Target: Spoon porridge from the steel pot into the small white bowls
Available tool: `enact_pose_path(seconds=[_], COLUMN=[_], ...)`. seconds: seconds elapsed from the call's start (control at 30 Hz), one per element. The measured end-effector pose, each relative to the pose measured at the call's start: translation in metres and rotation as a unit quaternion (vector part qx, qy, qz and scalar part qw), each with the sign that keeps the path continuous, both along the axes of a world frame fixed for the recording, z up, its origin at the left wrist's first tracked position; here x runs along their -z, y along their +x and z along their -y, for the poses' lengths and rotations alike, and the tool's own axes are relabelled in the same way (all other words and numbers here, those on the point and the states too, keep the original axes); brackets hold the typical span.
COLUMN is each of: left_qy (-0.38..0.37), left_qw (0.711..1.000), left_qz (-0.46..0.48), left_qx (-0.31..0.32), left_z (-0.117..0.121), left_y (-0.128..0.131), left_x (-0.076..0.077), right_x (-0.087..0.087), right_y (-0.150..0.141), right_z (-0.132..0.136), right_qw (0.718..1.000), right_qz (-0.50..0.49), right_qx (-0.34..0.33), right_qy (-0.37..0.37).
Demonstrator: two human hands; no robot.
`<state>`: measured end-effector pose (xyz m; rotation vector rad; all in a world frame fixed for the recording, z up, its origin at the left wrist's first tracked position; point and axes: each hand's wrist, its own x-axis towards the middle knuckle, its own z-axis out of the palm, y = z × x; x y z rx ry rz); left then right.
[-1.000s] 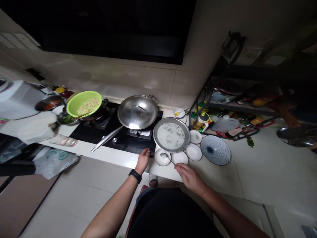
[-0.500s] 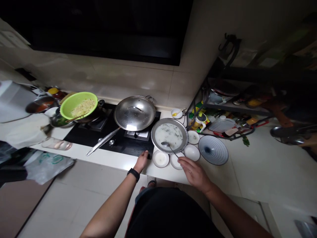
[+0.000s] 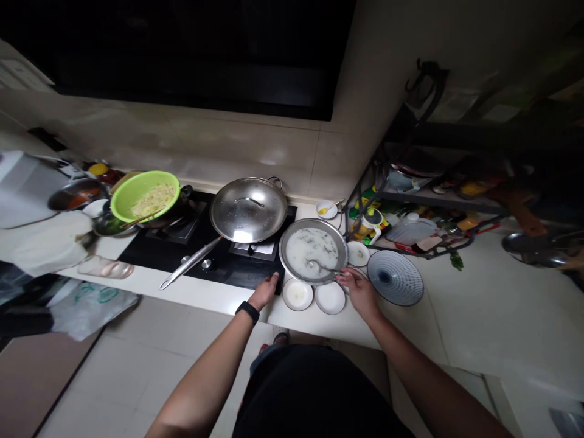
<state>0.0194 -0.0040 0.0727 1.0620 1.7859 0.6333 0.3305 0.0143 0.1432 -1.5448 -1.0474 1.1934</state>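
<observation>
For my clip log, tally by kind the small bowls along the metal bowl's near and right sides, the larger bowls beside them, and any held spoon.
Small white bowls: 4, one partly behind the right hand
Metal bowl: 1
Patterned bowl: 1
Spoon: 1
Total: 7

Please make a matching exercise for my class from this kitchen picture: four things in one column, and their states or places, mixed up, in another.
Things:
1. spoon
2. pan
3. green bowl
4. metal bowl

States or places:
A. covered by a lid
B. contains a milky mixture
C. in the right hand
D. contains pale shreds

Pairs: 1-C, 2-A, 3-D, 4-B
</observation>
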Motion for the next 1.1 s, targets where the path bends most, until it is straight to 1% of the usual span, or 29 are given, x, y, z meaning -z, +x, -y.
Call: enact_pose_path(seconds=[0.1, 0.2, 0.3, 0.4, 0.57, 0.7, 0.8, 0.87, 0.97, 1.1], left_qy=[-0.039, -0.037, -0.038, -0.036, -0.028, -0.019, -0.017, -0.009, 0.01, 0.011], left_qw=[0.999, 0.999, 0.999, 0.999, 0.998, 0.998, 0.998, 0.998, 0.998, 0.997], left_qz=[0.022, 0.032, 0.028, 0.036, 0.052, 0.054, 0.051, 0.05, 0.051, 0.055], left_qx=[0.014, 0.004, -0.003, 0.0, -0.018, -0.018, -0.027, -0.035, -0.048, -0.049], left_z=[-0.002, -0.002, -0.001, 0.0, 0.001, -0.001, -0.002, -0.002, -0.002, -0.001], left_y=[-0.002, -0.004, -0.005, -0.005, -0.004, -0.004, -0.005, -0.005, -0.006, -0.007], left_x=[-0.005, -0.009, -0.01, -0.009, -0.008, -0.008, -0.006, -0.005, -0.002, -0.001], right_x=[0.005, 0.003, -0.002, -0.008, -0.019, -0.031, -0.037, -0.038, -0.034, -0.025], right_y=[0.002, 0.007, 0.011, 0.013, 0.013, 0.012, 0.011, 0.01, 0.006, -0.003], right_z=[-0.001, -0.001, 0.0, 0.002, 0.006, 0.014, 0.021, 0.027, 0.035, 0.046], right_qw=[0.996, 0.99, 0.986, 0.986, 0.985, 0.984, 0.983, 0.983, 0.984, 0.988], right_qz=[-0.066, -0.118, -0.138, -0.142, -0.149, -0.157, -0.161, -0.158, -0.15, -0.12], right_qx=[0.04, 0.069, 0.083, 0.076, 0.067, 0.052, 0.044, 0.04, 0.025, -0.018], right_qy=[-0.034, -0.046, -0.048, -0.049, -0.062, -0.07, -0.075, -0.082, -0.092, -0.094])
